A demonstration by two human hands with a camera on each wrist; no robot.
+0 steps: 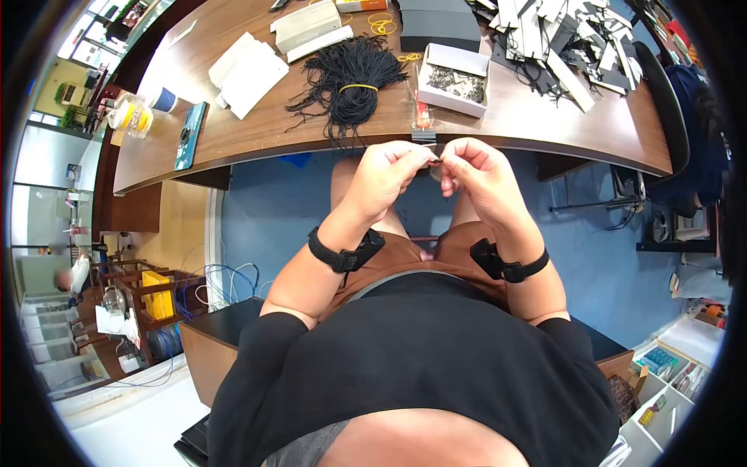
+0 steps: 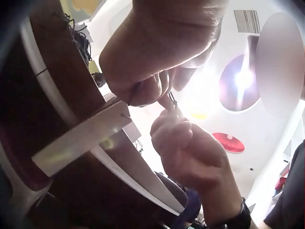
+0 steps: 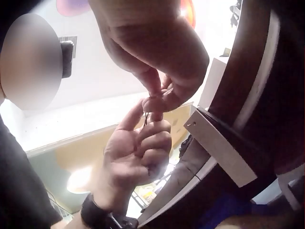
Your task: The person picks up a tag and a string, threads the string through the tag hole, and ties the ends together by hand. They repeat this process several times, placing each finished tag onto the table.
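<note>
In the head view my left hand (image 1: 381, 179) and right hand (image 1: 482, 179) meet fingertip to fingertip just in front of the table edge. Between them is a short thin black cord (image 2: 172, 98), pinched by thumb and fingers of both hands. The right wrist view shows the cord (image 3: 146, 118) as a small dark strand by the fingertips; much of it is hidden by the fingers. Close beyond the hands, a pale hang tag (image 3: 221, 148) with a hole near one end juts past the table edge.
On the table (image 1: 257, 128) lies a bundle of black cords (image 1: 350, 78) tied with a yellow band. Right of it stands a white box (image 1: 455, 101) of small dark pieces. Many tags (image 1: 560, 39) are heaped at the back right. A phone (image 1: 191, 136) and cups (image 1: 134, 117) stand left.
</note>
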